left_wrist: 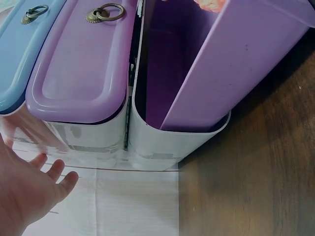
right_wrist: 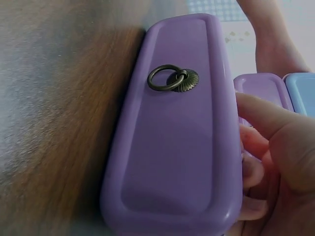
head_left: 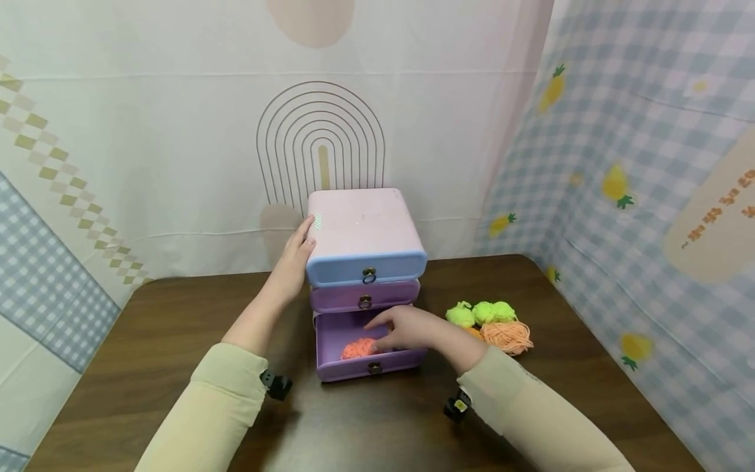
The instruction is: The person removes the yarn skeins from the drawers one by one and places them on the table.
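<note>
A drawer cabinet (head_left: 366,223) with a pale pink top stands on the table, its blue top drawer (head_left: 389,267) and purple middle drawer (head_left: 336,299) pushed in. The purple bottom drawer (head_left: 326,347) is pulled out and holds a coral-orange yarn ball (head_left: 358,348). My left hand (head_left: 291,259) rests against the cabinet's left side, fingers extended in the left wrist view. My right hand (head_left: 409,328) is inside the bottom drawer, its fingers loosely bent beside the yarn ball and gripping nothing visible. In the right wrist view the drawer front (right_wrist: 172,142) partly hides its fingertips.
To the right of the cabinet lie several lime-green yarn balls (head_left: 483,313), a peach yarn bundle (head_left: 508,336) and a partly hidden orange one (head_left: 474,332). Each drawer front has a brass ring pull (head_left: 375,368). Behind the brown table (head_left: 194,321) hang patterned cloths (head_left: 177,131).
</note>
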The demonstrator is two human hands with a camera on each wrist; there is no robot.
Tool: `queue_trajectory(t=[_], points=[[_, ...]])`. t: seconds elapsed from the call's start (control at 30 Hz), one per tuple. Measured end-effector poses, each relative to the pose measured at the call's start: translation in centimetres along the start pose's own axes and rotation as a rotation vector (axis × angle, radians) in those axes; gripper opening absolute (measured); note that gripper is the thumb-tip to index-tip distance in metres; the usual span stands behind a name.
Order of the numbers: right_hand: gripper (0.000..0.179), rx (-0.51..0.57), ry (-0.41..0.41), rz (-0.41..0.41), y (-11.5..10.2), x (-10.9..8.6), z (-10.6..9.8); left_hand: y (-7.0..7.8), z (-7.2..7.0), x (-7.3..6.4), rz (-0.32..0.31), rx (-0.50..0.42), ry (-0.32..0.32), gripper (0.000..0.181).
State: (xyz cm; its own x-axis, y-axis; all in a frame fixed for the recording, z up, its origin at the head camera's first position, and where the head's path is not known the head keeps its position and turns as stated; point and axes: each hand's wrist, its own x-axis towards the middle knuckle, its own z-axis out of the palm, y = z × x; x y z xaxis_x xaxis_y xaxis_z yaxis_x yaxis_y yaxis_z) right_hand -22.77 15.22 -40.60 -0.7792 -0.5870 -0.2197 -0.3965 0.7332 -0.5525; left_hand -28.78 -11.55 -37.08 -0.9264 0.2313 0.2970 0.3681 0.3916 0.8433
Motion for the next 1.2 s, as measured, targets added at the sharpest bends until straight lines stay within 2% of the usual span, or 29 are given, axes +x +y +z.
queue_trajectory(t=[0.23, 0.63, 0.83, 1.2], points=[[0.034, -0.111, -0.049, 0.015, -0.4, 1.2, 0.3, -0.1, 0.0, 0.0, 0.007, -0.011, 0.000, 0.058], [0.032, -0.173, -0.137, 0.104, -1.2, 2.3, 0.3, -0.1, 0.0, 0.0, 0.004, -0.023, 0.007, 0.058], [0.028, -0.173, -0.116, 0.106, -1.5, 2.2, 0.4, -0.1, 0.0, 0.0, 0.000, -0.020, 0.009, 0.058], [0.017, -0.224, -0.020, 0.082, -1.6, 2.0, 1.1, -0.1, 0.0, 0.1, -0.019, -0.008, 0.007, 0.057]])
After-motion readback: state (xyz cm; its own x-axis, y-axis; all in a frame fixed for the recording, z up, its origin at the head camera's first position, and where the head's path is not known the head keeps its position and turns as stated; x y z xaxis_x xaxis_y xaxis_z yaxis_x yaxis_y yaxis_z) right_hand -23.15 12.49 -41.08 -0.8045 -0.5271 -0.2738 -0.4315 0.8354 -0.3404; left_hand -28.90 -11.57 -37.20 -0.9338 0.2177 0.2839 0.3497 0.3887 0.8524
